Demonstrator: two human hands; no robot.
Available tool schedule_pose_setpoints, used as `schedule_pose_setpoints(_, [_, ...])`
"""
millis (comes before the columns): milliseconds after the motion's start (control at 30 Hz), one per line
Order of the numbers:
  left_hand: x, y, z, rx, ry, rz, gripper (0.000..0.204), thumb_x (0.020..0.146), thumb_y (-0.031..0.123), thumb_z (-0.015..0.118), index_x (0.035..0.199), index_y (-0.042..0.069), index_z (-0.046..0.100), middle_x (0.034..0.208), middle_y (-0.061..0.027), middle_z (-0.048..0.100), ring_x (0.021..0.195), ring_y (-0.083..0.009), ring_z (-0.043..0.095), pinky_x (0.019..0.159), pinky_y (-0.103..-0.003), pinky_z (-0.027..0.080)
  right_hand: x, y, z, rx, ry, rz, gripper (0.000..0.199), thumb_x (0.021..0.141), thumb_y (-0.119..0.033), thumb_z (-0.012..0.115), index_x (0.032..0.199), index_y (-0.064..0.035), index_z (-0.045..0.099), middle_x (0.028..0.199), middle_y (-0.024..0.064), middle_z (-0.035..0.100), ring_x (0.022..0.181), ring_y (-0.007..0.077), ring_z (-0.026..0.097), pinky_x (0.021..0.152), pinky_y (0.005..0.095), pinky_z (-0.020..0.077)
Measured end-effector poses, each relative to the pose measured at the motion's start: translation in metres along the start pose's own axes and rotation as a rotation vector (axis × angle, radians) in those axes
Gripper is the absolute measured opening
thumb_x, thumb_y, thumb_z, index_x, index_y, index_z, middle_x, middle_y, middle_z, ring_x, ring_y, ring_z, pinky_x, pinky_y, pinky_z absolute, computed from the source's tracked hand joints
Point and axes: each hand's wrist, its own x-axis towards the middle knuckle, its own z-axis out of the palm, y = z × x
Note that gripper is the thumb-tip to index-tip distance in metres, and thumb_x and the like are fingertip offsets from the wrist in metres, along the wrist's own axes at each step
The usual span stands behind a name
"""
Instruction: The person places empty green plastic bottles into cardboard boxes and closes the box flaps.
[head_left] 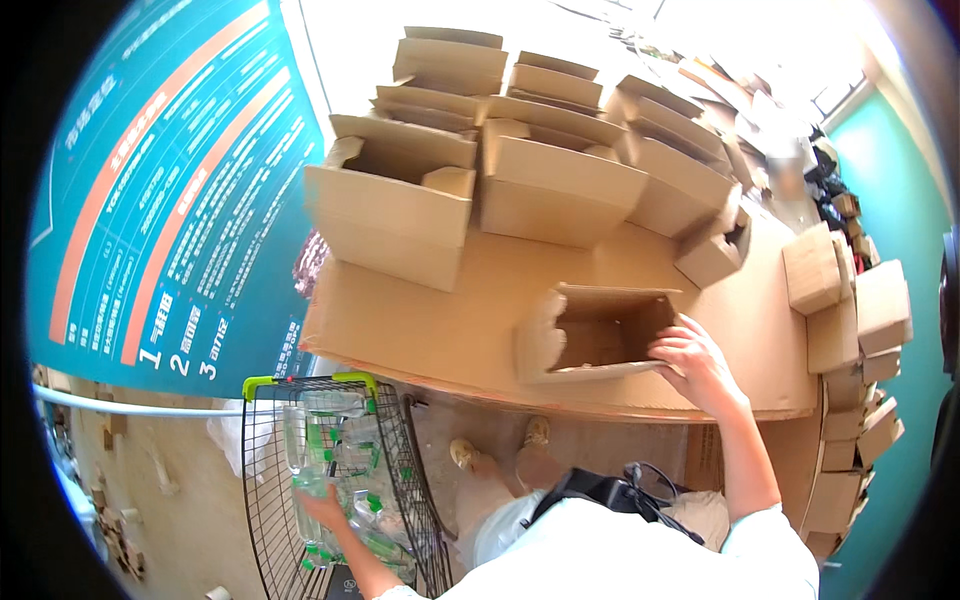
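Note:
An open cardboard box (612, 370) rests on the table near its front edge, its hollow inside showing. My right hand (690, 362) grips the right end of this box, fingers over its rim. To the left stands a black wire shopping cart (262, 500) with bright green corners, holding several clear plastic bottles (352, 455) with green caps. Down among them, my left hand (320, 506) closes around a clear bottle (312, 486); its fingertips are partly hard to make out.
Rows of open cardboard boxes (395, 225) stand along the back of the cardboard-covered table (400, 320). A smaller box (712, 255) sits at the right. More boxes (835, 480) are stacked beyond the right edge. A large teal printed board (180, 200) rises at the left.

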Motion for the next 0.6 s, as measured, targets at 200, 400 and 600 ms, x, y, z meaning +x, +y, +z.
schedule_pose_setpoints(200, [0.041, 0.16, -0.156, -0.931, 0.218, -0.153, 0.065, 0.086, 0.029, 0.071, 0.136, -0.004, 0.047, 0.125, -0.0179, 0.06, 0.107, -0.0251, 0.061, 0.092, -0.041, 0.049, -0.014, 0.032, 0.01, 0.072, 0.088, -0.204, 0.008, 0.075, -0.008, 0.068, 0.083, -0.0091, 0.067, 0.089, 0.005, 0.067, 0.096, 0.0233, 0.06, 0.099, 0.0398, 0.0413])
schedule_pose_setpoints(400, [-0.01, 0.423, -0.278, -1.699, -0.258, 0.626, 0.086, 0.077, 0.057, 0.066, 0.139, 0.003, 0.039, 0.132, -0.0196, 0.051, 0.121, -0.038, 0.053, 0.11, -0.055, 0.037, -0.027, 0.03, 0.003, -0.027, -0.128, -0.188, 0.004, 0.077, -0.009, 0.067, 0.08, -0.011, 0.066, 0.083, 0.0056, 0.067, 0.091, 0.0224, 0.06, 0.079, 0.0349, 0.0442])
schedule_pose_setpoints(600, [-0.121, 0.595, -0.287, -1.028, -0.895, 1.204, 0.068, 0.066, 0.028, 0.086, 0.12, 0.004, 0.052, 0.104, -0.0144, 0.068, 0.099, -0.0259, 0.066, 0.093, -0.039, 0.05, -0.045, 0.033, 0.007, -0.06, -0.107, -0.187, 0.008, 0.082, -0.014, 0.063, 0.087, -0.011, 0.068, 0.082, 0.0059, 0.066, 0.092, 0.0216, 0.062, 0.076, 0.0341, 0.0454])
